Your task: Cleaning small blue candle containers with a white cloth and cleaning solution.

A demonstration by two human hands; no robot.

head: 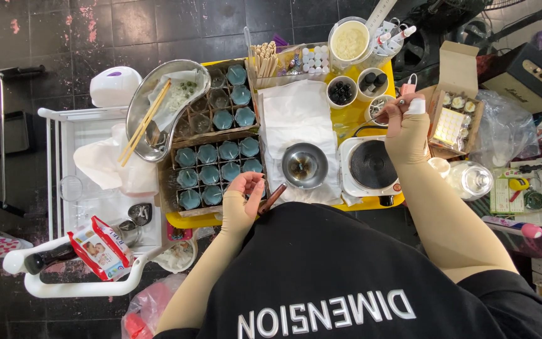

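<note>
The right hand (407, 122) has its fingertips pinched around a small white bottle (416, 105), held up just beyond the white electric hotplate (371, 166) and beside an open cardboard box (454, 113) of little items to its right. The left hand (243, 201) curls loosely at the near edge of the yellow tray (352, 116), fingers closed around a thin brown stick (273, 198) that angles toward a small steel bowl (305, 165) sitting on white paper. Just left of that hand stand rows of teal-filled jars (217, 169) in cardboard dividers. Farther left lies a steel dish (158, 107) with chopsticks (145, 122). Small cups of dark beads (341, 92) sit at the far side.
</note>
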